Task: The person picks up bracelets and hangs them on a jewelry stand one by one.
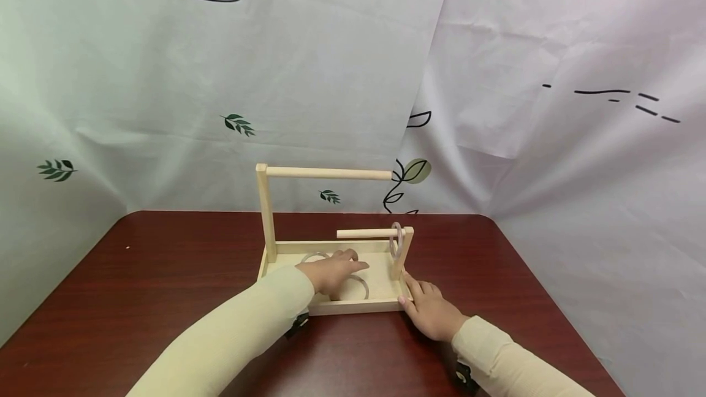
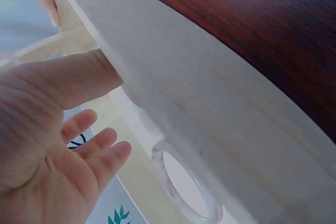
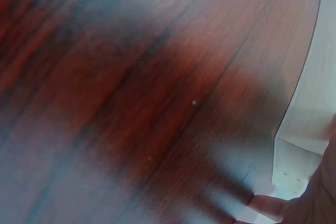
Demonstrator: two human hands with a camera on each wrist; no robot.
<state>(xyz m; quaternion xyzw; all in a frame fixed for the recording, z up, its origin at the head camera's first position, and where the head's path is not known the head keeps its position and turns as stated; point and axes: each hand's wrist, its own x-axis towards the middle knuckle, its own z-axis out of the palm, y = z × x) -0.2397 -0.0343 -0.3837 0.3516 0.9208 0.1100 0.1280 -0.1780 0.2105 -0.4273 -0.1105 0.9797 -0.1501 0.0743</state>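
A pale wooden tray [image 1: 353,307] with two pegged posts stands on the table. My left hand [image 1: 333,271] reaches into it over the front wall, its fingers loosely extended above the floor. In the left wrist view the thumb [image 2: 79,80] points down behind the front wall, its tip hidden. One clear ring [image 1: 361,283] lies beside that thumb; another clear ring [image 2: 186,182] is farther left, partly covered by the hand in the head view. A purplish ring [image 1: 393,244] hangs on the short right peg [image 1: 364,233]. My right hand [image 1: 432,314] rests against the tray's right front corner, fingers straight along its end.
On the left a tall post [image 1: 266,219] carries a long, bare peg [image 1: 325,173] pointing right. Dark red-brown table [image 1: 182,274] surrounds the tray. White patterned cloth [image 1: 331,78] hangs behind the table and at its sides.
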